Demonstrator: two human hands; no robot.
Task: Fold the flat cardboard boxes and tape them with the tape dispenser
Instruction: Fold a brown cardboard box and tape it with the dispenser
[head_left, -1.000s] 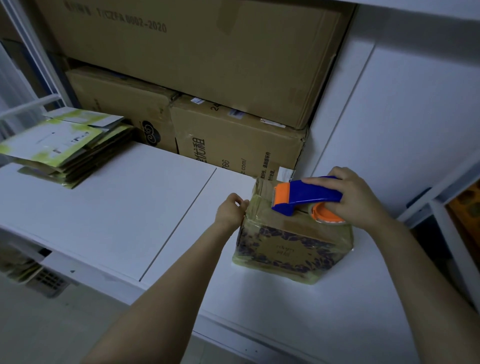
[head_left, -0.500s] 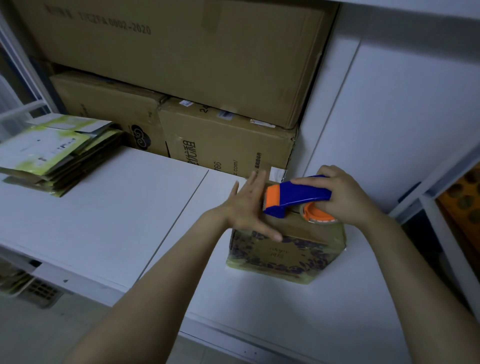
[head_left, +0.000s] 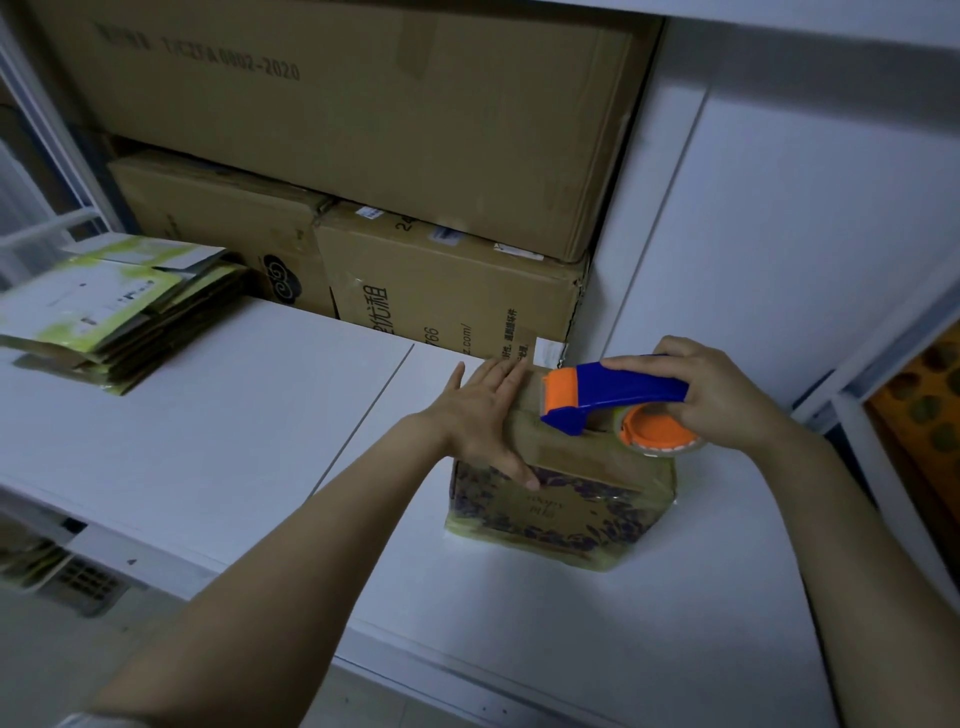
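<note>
1. The folded box stands upright on the white table, right of centre and just in front of the brown cartons at the far side. The stack of flat boxes lies well apart, far left.
2. L hand: holds nothing. Its fingers are straight and spread, with the palm flat on the box's top-left edge and the thumb tip down on the near printed face.
3. R hand: curled round the blue handle of the tape dispenser. The orange head points left and sits on the box top. The tape roll hangs at the near-right side of the top.
4. Step in hand, prob.: running 1 strip along the top seam while the L hand pins the flaps. I can't tell whether the tape end is stuck down yet, as the head hides it.
5. To do it well:
   - Press the L palm straight down so the flaps meet flush w/ no gap before the tape crosses them.
   - Tilt the dispenser so the orange head bears on the cardboard, then pull in 1 smooth line along the seam, not across it.
   - Slide the L fingers clear of the head's path. They lie just beside it now, and the cutter is at that end.
   - Run the strip past the edge and down the side, then twist to cut.
6. Risks, as I judge them: the box is small and light, so it may skid or tip toward the pull. Weight from the L hand should stop that. A slack pull would leave wrinkles or a skewed strip.
</note>
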